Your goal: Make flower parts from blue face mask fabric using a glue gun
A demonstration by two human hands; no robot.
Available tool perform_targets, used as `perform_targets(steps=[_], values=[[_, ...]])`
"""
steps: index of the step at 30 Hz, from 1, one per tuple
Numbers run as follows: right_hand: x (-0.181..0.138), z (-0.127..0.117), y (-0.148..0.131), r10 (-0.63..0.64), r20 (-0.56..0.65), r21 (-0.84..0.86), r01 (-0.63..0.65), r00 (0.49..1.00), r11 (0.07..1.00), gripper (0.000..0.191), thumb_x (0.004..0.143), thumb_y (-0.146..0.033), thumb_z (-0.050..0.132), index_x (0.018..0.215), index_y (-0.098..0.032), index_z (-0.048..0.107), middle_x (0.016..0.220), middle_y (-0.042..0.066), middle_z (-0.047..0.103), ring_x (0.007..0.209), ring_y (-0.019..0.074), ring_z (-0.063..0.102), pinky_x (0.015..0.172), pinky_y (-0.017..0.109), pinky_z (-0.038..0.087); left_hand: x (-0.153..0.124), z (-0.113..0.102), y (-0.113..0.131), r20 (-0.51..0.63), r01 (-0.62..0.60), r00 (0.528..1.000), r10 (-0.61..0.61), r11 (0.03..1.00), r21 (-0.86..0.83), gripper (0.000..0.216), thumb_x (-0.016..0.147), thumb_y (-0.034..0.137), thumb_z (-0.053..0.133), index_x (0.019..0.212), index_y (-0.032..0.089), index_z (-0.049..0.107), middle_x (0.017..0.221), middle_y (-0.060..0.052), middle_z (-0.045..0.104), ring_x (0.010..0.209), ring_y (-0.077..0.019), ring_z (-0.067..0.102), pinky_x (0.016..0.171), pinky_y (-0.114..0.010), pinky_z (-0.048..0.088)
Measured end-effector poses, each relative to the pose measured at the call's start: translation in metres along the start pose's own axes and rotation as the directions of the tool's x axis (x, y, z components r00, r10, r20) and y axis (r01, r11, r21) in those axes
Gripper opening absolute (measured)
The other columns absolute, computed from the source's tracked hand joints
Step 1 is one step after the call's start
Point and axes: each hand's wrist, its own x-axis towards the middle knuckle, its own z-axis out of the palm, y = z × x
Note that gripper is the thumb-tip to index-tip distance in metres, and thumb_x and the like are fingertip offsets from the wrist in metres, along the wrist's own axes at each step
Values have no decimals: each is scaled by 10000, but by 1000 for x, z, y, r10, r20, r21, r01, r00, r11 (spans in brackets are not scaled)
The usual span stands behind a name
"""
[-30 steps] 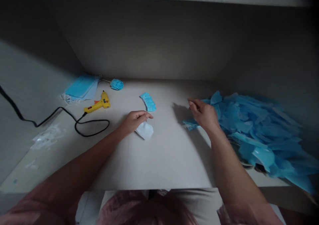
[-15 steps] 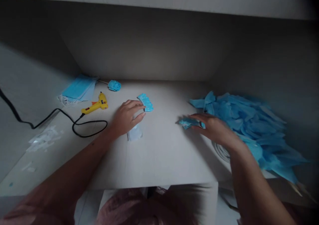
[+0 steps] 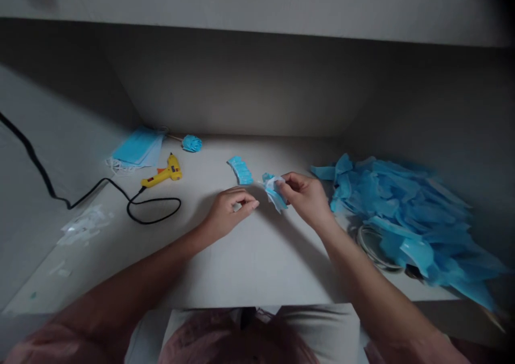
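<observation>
My right hand (image 3: pixel 302 195) pinches a crumpled blue-and-white piece of mask fabric (image 3: pixel 275 191) just above the table. My left hand (image 3: pixel 231 211) is just left of it, fingers loosely curled and thumb stretched toward the piece, with nothing visible in its grasp. Behind both hands lies a pleated light-blue fabric strip (image 3: pixel 240 170), touched by neither. Past my right wrist, a large heap of blue fabric pieces (image 3: pixel 406 203) spreads over the right side.
A yellow glue gun (image 3: pixel 163 173) with a looping black cord (image 3: pixel 155 199) lies at left. Behind it are folded blue face masks (image 3: pixel 139 146) and a blue fabric rose (image 3: pixel 192 143) on a stick. White scraps (image 3: pixel 86 224) lie at far left; a wire coil (image 3: pixel 372 246) sits beside the heap.
My right hand has moved left with the crumpled fabric, toward my left hand. The left hand has drawn right and nearer, away from the pleated strip. The pale piece beneath it no longer shows.
</observation>
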Motion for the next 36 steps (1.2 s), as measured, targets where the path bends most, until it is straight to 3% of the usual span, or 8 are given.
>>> perform_targets(steps=[4,10,16,23,26,28,32,36], values=[[0,20,-6,-73,-4,-94,73,997,993,239,848,-360,550,792,-168,680,656,10,648,562,123,547,520,223,390,1,1,-1,-25,116,993,-117,993,-35,158,844,264,584,735,160,630,720,-11,625,707,-130,552,666,-244,405],[-3,31,-15,-130,49,-148,136,990,980,200,847,-305,551,808,-175,697,697,9,680,614,127,586,567,219,397,4,2,-11,-57,327,939,-339,933,-149,202,793,362,602,773,162,588,666,32,527,628,-107,460,588,-225,354],[1,30,-5,-129,49,-56,132,990,990,196,828,-308,558,823,-174,701,734,22,695,622,136,579,571,231,416,6,1,-17,15,399,908,-419,853,-337,179,744,324,610,733,153,561,649,32,498,606,-99,449,593,-230,355],[0,33,23,-39,-29,93,42,999,995,230,829,-355,570,834,-164,698,715,24,673,601,128,540,553,237,424,6,0,-23,54,434,893,-447,824,-364,221,758,359,628,735,145,575,638,26,512,597,-95,443,559,-215,343],[-2,31,26,-5,11,122,4,1000,993,277,844,-393,571,900,-159,708,751,33,682,593,130,554,532,240,429,5,0,-27,31,439,888,-459,827,-352,250,781,387,613,728,150,555,604,40,479,558,-88,424,535,-213,330],[-3,27,25,-15,52,152,7,999,988,339,859,-416,561,1038,-162,696,871,59,709,683,155,613,588,263,476,4,0,-28,24,447,884,-468,828,-339,273,799,403,597,703,157,526,582,48,455,534,-85,410,523,-214,318],[-4,21,21,-161,82,176,145,983,974,490,883,-422,547,1331,-223,532,1250,109,638,1119,238,602,882,379,503,4,-1,-25,20,441,891,-455,852,-284,300,814,401,580,653,164,491,567,55,409,523,-78,378,516,-214,288],[-7,21,18,-384,137,-41,393,913,919,617,856,-351,593,1436,-284,392,1425,102,499,1301,274,463,1042,483,401,5,-4,-18,45,445,893,-449,861,-246,314,821,396,564,625,163,488,563,54,392,525,-78,362,515,-216,279]])
